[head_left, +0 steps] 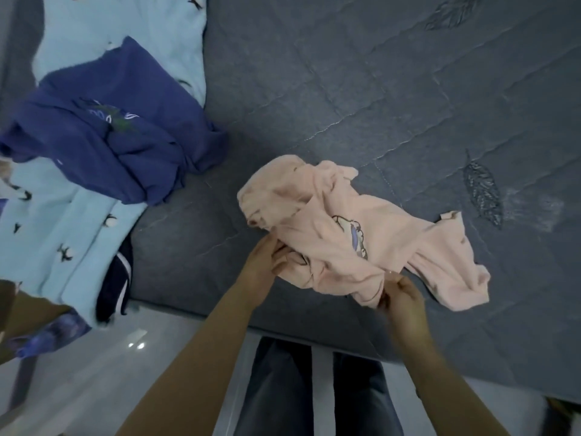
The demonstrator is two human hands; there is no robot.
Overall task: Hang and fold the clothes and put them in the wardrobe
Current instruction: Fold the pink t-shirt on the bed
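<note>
Near mattress edge (283, 322): pink garment (339, 234), hands seemingly gripping.

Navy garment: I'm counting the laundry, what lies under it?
The navy garment lies on a light-blue patterned fabric and partly on the grey mattress. Anything beneath its bulk is hidden.

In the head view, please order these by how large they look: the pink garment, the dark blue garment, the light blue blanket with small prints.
1. light blue blanket, though partly covered and cut off by the frame.
2. dark blue garment and pink garment: they look alike, both crumpled, so I do not rank them.
</note>
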